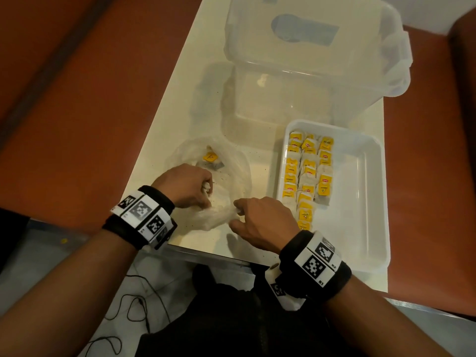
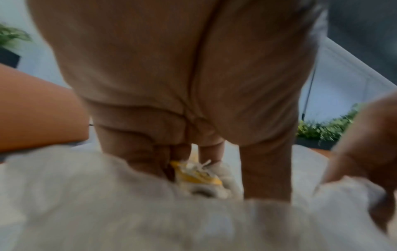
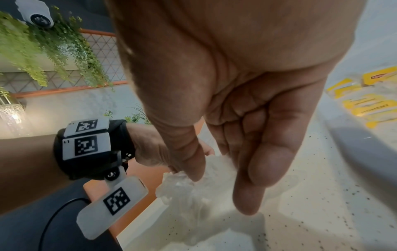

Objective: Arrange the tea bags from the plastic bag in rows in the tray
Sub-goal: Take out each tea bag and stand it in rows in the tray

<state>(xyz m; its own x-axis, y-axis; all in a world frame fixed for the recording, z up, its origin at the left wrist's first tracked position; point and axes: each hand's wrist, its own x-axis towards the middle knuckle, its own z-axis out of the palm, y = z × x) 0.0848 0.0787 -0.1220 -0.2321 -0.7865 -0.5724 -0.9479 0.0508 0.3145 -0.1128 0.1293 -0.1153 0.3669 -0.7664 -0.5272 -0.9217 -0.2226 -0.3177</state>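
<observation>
Pulling a tea bag out of the plastic bag — left hand pinches it, fingers curled. Right hand pinches the bag's crumpled near edge. Tray lies at 3 o'clock from the left hand, rows running 12-to-6 — right hand is nearer

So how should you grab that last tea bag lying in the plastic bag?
Pinch the yellow tag of the tea bag from above. It lies flat on top, facing up, while the pouch under it is soft. Reach through the plastic bag from the near side, probably where the left hand and right hand pinch its crumpled near end.
</observation>
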